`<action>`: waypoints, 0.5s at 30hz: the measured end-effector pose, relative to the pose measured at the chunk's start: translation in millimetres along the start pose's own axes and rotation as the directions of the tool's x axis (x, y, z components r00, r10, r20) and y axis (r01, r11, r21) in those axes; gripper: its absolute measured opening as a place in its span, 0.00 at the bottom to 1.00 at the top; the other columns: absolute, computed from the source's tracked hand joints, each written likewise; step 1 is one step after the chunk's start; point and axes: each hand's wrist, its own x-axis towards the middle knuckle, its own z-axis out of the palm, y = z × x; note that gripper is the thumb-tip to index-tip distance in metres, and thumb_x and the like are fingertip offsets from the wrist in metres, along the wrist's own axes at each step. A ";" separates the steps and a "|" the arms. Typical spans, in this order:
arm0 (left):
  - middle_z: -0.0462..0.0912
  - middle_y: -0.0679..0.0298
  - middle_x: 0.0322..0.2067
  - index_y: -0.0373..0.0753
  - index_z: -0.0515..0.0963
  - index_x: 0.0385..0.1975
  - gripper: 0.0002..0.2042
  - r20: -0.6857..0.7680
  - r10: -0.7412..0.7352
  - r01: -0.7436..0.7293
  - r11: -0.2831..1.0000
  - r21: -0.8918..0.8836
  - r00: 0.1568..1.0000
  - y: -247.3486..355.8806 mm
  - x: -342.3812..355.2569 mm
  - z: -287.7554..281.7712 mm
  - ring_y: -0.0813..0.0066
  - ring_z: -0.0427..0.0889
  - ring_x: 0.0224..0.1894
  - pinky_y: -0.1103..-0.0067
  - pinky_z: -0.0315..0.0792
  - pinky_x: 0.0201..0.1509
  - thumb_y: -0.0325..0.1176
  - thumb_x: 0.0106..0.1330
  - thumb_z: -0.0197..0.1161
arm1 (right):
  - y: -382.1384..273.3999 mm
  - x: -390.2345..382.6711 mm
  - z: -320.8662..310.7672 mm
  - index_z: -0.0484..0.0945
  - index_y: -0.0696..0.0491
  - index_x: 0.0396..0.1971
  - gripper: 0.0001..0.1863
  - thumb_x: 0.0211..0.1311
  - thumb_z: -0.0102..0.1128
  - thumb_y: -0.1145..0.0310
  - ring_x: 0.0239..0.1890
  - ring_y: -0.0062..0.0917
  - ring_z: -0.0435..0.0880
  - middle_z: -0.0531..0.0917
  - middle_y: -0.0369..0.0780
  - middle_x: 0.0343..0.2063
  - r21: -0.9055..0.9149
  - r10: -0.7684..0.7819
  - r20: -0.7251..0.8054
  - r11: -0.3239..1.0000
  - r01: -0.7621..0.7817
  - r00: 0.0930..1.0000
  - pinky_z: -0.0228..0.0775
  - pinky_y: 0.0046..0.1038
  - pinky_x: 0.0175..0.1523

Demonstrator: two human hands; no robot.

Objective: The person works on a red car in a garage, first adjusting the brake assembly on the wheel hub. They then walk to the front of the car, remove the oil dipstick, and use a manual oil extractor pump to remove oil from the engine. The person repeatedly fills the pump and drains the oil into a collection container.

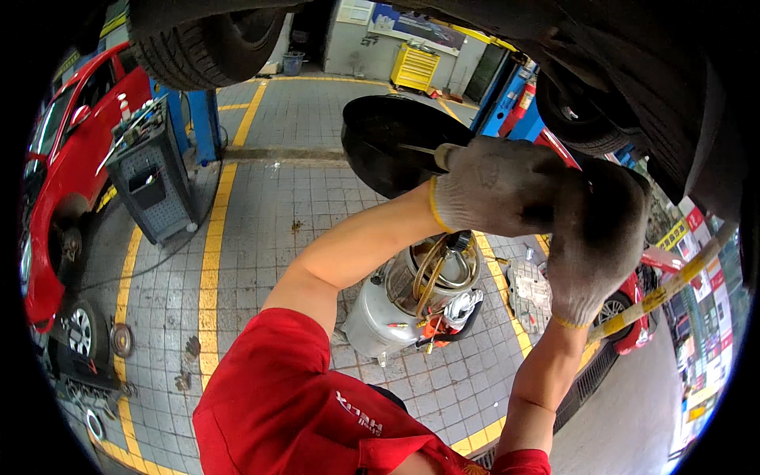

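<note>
Both my hands are raised under a lifted car, in grey knit gloves with yellow cuffs. My left hand (503, 186) is closed around the tan handle of a screwdriver (445, 156), whose thin shaft points left across the black drain pan (368, 162). Close against it on the right, my right hand (598, 237) has its fingers curled in deep shadow. What those fingers hold, if anything, is hidden. Below my hands stands a silver oil drainer tank (372, 321) with a clear chamber and coiled amber hoses (427, 277).
Overhead are the car's dark underbody (657, 87) and a tyre (210, 51). A grey tool cart (154, 190) stands left, beside a red car (51, 229). Blue lift posts (207, 127) flank the bay. A yellow tool cabinet (415, 66) is behind; a yellow-striped pole (661, 294) slants at right.
</note>
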 end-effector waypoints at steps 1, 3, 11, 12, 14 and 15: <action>0.90 0.70 0.40 0.54 0.88 0.39 0.14 0.020 -0.007 0.007 1.000 -0.010 1.000 -1.6 -2.6 1.0 0.68 0.91 0.37 0.70 0.85 0.38 0.47 0.56 0.79 | -5.3 1.4 -1.6 0.87 0.55 0.45 0.17 0.55 0.78 0.74 0.47 0.41 0.87 0.87 0.46 0.44 0.003 0.029 0.000 1.000 -0.029 1.000 0.79 0.39 0.56; 0.89 0.68 0.41 0.53 0.89 0.42 0.16 0.066 -0.017 0.020 0.999 -0.047 0.998 -1.9 -7.4 4.4 0.67 0.90 0.41 0.69 0.85 0.39 0.48 0.56 0.79 | -8.2 1.3 -6.9 0.87 0.56 0.45 0.16 0.56 0.78 0.75 0.48 0.39 0.87 0.88 0.45 0.45 -0.079 -0.058 0.017 0.995 0.059 0.998 0.79 0.38 0.58; 0.86 0.69 0.36 0.57 0.88 0.50 0.19 0.048 -0.066 0.064 0.996 0.055 0.997 -11.2 -24.1 0.2 0.69 0.88 0.34 0.71 0.81 0.33 0.48 0.58 0.79 | -8.2 4.1 -47.3 0.89 0.56 0.54 0.18 0.64 0.72 0.79 0.58 0.35 0.88 0.90 0.42 0.54 -0.238 -0.133 -0.125 0.966 0.101 0.983 0.77 0.35 0.67; 0.87 0.68 0.37 0.56 0.88 0.50 0.20 0.050 -0.108 0.105 0.993 0.057 0.993 -11.3 -23.6 -1.3 0.69 0.88 0.35 0.71 0.82 0.34 0.48 0.57 0.80 | -5.4 6.6 -55.7 0.89 0.54 0.55 0.18 0.65 0.72 0.78 0.58 0.35 0.88 0.90 0.41 0.55 -0.316 -0.186 -0.091 0.937 0.149 0.978 0.77 0.35 0.68; 0.86 0.67 0.34 0.52 0.86 0.49 0.23 -0.007 -0.156 0.156 0.986 0.058 0.988 -19.5 -25.2 -0.5 0.66 0.88 0.36 0.67 0.82 0.38 0.53 0.58 0.80 | 3.6 13.2 -55.5 0.90 0.52 0.56 0.18 0.67 0.70 0.78 0.58 0.35 0.88 0.90 0.41 0.56 -0.327 -0.220 -0.108 0.929 0.174 0.969 0.78 0.35 0.68; 0.87 0.65 0.37 0.51 0.86 0.50 0.25 -0.020 -0.146 0.147 0.988 0.056 0.989 -24.6 -27.1 0.0 0.64 0.89 0.36 0.68 0.83 0.38 0.54 0.55 0.82 | 8.3 19.6 -58.3 0.90 0.52 0.56 0.18 0.68 0.68 0.78 0.58 0.34 0.88 0.89 0.42 0.56 -0.372 -0.285 -0.073 0.897 0.239 0.956 0.80 0.35 0.66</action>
